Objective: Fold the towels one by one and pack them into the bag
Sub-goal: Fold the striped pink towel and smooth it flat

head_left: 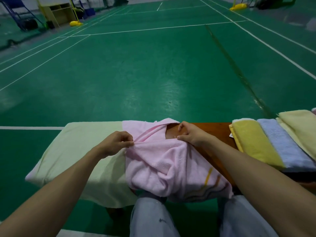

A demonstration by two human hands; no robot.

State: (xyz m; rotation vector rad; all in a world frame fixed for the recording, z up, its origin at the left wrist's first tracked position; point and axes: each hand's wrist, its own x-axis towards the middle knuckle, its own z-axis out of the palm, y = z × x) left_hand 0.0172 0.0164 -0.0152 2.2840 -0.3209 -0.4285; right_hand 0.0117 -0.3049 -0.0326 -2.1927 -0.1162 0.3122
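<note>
- Pale green towel (82,151): spread flat over the left end of the counter (213,134), near edge hanging off.
- Left hand (116,142): fingertips pinch a bunched edge of the pink towel (162,161).
- Pink towel: mid-counter, crumpled, partly overlapping the green one. Its striped end droops over the near edge toward the person's knees.
- Right hand (189,134): thumb and fingers close on the towel's far edge, beside a gap showing bare wood.
- Right end: folded yellow towel (253,144), blue towel (282,144) and cream towel (301,127), side by side.
- Bag: not in view.
- Handling note, a judgement: draw the two pinched points apart until the edge runs taut. Let the creases drop before matching corners, and mind the hanging end, which may drag the cloth off.
</note>
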